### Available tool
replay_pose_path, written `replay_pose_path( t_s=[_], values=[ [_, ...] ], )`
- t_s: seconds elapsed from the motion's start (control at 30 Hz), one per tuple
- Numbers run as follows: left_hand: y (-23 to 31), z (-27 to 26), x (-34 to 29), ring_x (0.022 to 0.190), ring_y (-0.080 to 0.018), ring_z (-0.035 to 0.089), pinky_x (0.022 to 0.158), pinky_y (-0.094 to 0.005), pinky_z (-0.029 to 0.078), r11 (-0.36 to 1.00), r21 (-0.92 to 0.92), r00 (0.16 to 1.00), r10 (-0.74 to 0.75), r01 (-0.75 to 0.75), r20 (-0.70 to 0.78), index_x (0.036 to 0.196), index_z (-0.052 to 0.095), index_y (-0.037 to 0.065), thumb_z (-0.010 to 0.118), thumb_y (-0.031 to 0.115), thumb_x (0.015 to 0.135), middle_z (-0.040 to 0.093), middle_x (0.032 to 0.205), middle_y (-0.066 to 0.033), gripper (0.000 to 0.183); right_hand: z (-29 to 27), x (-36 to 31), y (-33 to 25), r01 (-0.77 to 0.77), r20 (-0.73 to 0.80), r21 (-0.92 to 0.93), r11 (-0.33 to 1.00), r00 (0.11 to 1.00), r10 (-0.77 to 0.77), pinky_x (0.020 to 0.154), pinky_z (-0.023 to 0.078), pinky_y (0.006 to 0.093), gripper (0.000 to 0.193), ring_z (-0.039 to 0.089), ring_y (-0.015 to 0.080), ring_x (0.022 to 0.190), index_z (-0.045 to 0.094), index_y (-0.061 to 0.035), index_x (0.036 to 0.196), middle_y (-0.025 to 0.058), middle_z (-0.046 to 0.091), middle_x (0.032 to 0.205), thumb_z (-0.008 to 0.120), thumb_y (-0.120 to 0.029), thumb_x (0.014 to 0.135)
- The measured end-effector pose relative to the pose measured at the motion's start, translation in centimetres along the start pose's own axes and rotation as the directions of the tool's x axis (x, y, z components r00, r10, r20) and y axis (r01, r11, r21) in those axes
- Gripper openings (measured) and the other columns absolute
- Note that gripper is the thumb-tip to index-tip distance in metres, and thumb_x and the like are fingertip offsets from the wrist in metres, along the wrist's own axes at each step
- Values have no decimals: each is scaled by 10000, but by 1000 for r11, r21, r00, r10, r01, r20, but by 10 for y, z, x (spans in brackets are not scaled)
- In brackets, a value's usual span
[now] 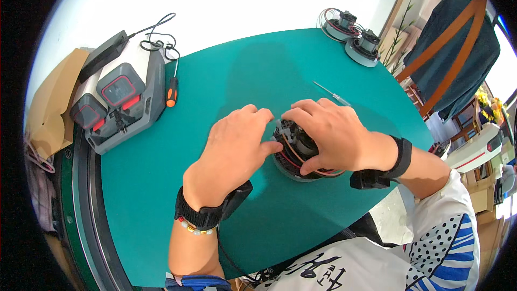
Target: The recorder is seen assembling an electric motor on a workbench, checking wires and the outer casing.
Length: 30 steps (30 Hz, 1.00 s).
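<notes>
On the green tabletop in front of me lies a round motor unit (292, 153), with a dark body, a rim and red and black wires looped around it. My right hand (336, 134) is closed over its right side, fingers curled on the far top and thumb on the near edge. At the left side of the unit, my left hand (232, 143) has its thumb against the rim, its bent index finger next to a small light-grey connector (281, 128). Both hands cover parts of the unit. The other left fingertips are hidden.
A screwdriver with a clear handle (339, 98) lies beyond my right hand. Two similar motor units (363, 47) sit at the far right edge. Left stand a grey-and-white machine (125, 86), a black cable (161, 43), an orange-handled screwdriver (172, 92) and a cardboard box (56, 110).
</notes>
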<state>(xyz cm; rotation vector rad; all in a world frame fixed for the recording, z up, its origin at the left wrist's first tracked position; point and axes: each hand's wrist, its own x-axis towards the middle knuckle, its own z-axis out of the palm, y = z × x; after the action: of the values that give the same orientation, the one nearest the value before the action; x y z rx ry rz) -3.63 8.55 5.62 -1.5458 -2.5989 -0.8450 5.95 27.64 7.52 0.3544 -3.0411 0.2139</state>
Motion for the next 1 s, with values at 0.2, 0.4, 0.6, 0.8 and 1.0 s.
replay_pose_path(
  t_s=[0.2, 0.4, 0.6, 0.8, 1.0],
  values=[
    [13, -13, 1, 922, -349, 609, 772, -422, 492, 995, 96, 1000, -20, 20, 1, 1070, 624, 10, 762, 231, 768, 628, 980, -163, 399, -12, 14, -8, -47, 189, -156, 987, 979, 77, 772, 519, 433, 714, 611, 322, 956, 570, -71, 1100, 111, 636, 986, 887, -411, 558],
    [22, -22, -10, 911, -351, 600, 765, -427, 490, 991, 136, 1000, 6, -2, -27, 1095, 613, 27, 768, 256, 760, 602, 950, -153, 434, -9, 6, -17, -8, 175, -167, 986, 984, 38, 771, 512, 433, 693, 581, 308, 1007, 580, -85, 1129, 100, 616, 982, 879, -378, 577],
    [29, -26, -10, 925, -340, 598, 769, -422, 489, 989, 149, 1000, -7, 5, 10, 1104, 616, 34, 781, 265, 753, 603, 946, -149, 452, -43, -17, 2, -85, 170, -148, 985, 979, 110, 772, 520, 415, 737, 593, 303, 1032, 601, -149, 1204, 77, 630, 991, 882, -409, 574],
    [22, -20, -8, 832, -296, 606, 703, -398, 503, 984, 174, 999, 37, -31, -28, 972, 605, 10, 811, 223, 732, 589, 862, -129, 381, -94, -31, 67, -350, 5, -77, 934, 936, 352, 782, 521, 430, 822, 655, 348, 972, 620, -112, 1191, 135, 690, 1005, 873, -528, 530],
    [19, -18, -2, 893, -347, 596, 745, -428, 484, 989, 139, 998, -58, 55, 18, 1108, 615, 28, 788, 275, 746, 603, 932, -148, 471, -75, -58, 186, -574, -126, -290, 766, 816, 564, 779, 502, 453, 777, 650, 356, 960, 636, -115, 1165, 160, 678, 960, 889, -484, 530]
  ],
)
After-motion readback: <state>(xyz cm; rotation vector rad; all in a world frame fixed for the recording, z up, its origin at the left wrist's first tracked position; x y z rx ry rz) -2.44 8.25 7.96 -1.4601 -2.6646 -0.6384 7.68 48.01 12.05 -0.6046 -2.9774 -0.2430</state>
